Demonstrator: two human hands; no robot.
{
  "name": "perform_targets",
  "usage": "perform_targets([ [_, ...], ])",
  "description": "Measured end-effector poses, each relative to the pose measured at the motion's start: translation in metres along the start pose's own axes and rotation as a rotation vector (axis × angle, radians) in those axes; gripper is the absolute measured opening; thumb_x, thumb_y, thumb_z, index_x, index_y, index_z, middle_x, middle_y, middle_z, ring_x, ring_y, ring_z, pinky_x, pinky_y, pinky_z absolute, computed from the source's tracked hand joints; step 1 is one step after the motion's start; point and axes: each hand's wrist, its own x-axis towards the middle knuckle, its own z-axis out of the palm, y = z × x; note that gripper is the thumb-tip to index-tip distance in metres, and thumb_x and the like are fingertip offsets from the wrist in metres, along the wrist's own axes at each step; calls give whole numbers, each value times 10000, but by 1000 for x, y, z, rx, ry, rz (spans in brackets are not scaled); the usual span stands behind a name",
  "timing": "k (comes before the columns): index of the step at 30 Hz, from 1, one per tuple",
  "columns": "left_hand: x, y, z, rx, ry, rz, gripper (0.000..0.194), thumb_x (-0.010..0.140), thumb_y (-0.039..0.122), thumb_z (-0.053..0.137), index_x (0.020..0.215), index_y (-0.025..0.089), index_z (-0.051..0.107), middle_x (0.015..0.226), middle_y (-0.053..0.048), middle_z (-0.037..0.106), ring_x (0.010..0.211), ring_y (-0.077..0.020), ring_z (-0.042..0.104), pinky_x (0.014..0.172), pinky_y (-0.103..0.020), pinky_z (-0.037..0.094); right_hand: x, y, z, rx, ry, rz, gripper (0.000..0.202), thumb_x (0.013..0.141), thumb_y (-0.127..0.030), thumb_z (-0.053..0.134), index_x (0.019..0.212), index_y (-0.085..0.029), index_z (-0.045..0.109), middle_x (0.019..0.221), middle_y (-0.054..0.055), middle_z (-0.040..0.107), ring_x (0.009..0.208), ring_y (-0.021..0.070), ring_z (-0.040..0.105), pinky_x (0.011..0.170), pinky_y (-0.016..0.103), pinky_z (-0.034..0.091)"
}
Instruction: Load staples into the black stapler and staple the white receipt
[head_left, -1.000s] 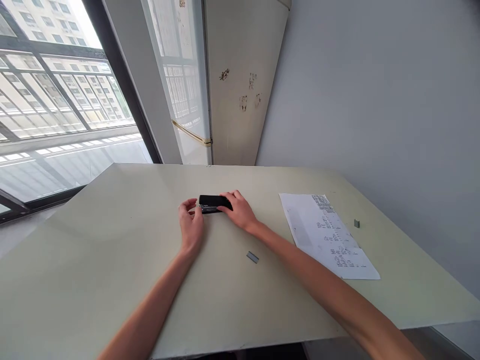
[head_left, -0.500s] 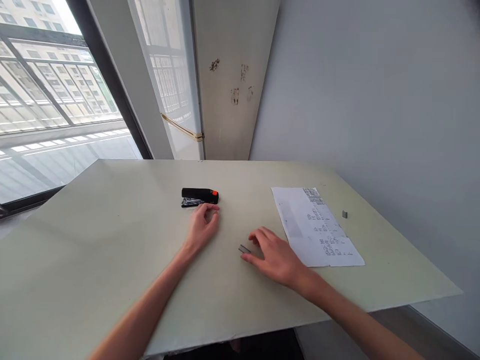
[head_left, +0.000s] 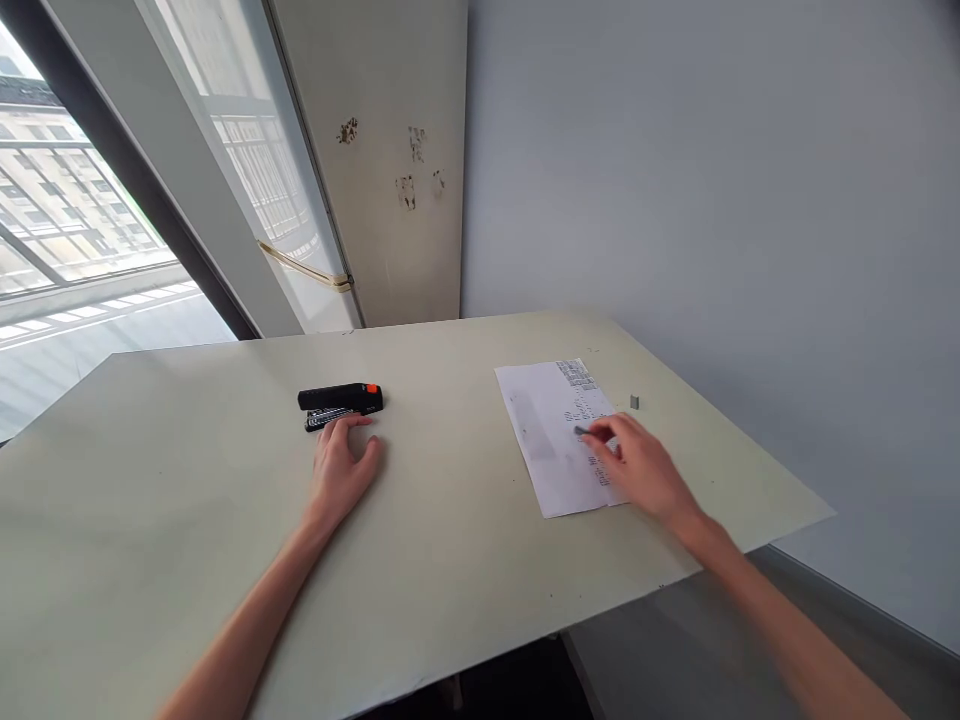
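Note:
A black stapler (head_left: 339,398) with an orange-red patch lies on the left part of the table, its lower metal part partly exposed. My left hand (head_left: 345,465) rests just in front of it, thumb and fingers apart and holding nothing. Between the thumb and fingertips of my right hand (head_left: 637,460) is a small grey staple strip (head_left: 580,431), held over the printed paper sheet (head_left: 534,430). That hand hides part of the sheet's right side. A second small grey staple block (head_left: 634,402) sits beyond the hand, off the paper's right edge.
The pale table (head_left: 450,560) ends at a front edge near me and a slanting right edge beside the grey wall (head_left: 675,180). A stained cabinet side (head_left: 390,240) and a window (head_left: 82,220) stand behind it.
My right hand has picked up the staple strip from the table and carried it right, over the paper. The view has turned right; my left hand stays by the stapler.

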Motion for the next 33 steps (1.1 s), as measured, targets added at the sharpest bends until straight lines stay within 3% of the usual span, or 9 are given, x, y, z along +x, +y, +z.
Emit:
perform_targets([
  [3,1,-1,3,21,10,30,351,864,409,561,1167,241,624,1446,-101,609,1276,-341,580,921,-439,536,7,65,-14,-130,149,101,356,1029,-546,471,1005,-231,635,1084,101,710,904,264,706,714,386,517],
  [5,2,-2,4,37,10,50,348,868,400,561,1168,239,631,1448,-102,610,1365,-353,524,1003,-466,514,8,95,-16,-174,189,136,405,1017,-581,451,987,-229,648,1081,111,714,883,266,700,677,381,496],
  [10,2,-1,4,63,-26,64,351,884,423,555,1164,236,655,1459,-102,605,1415,-364,472,1068,-509,485,17,122,-7,-172,234,178,452,1002,-620,451,955,-232,677,1046,112,724,901,275,692,651,368,473],
  [16,-1,-1,1,77,-52,114,325,893,454,547,1107,256,688,1405,-79,636,1358,-350,501,993,-484,526,23,113,1,-153,309,206,473,987,-636,493,1122,-213,655,1170,147,681,888,264,688,683,384,510],
  [25,-5,-2,3,93,-93,183,317,923,462,531,1101,268,707,1407,-59,631,1328,-333,519,911,-446,552,-42,65,-2,95,205,197,418,988,-598,570,1207,-250,646,1237,124,687,1070,291,676,872,432,573],
  [28,-9,2,-1,90,-133,221,315,927,473,525,1080,273,714,1396,-54,641,1311,-323,536,802,-390,562,-49,62,-4,136,192,205,398,986,-587,580,1204,-263,660,1301,114,686,1120,299,674,927,458,570],
  [33,-11,4,-10,28,-193,188,368,954,574,523,1011,278,735,1342,-46,680,1255,-297,575,610,-306,506,-45,62,1,51,144,96,375,1008,-558,554,1227,-279,673,1358,97,682,1277,317,606,1066,516,509],
])
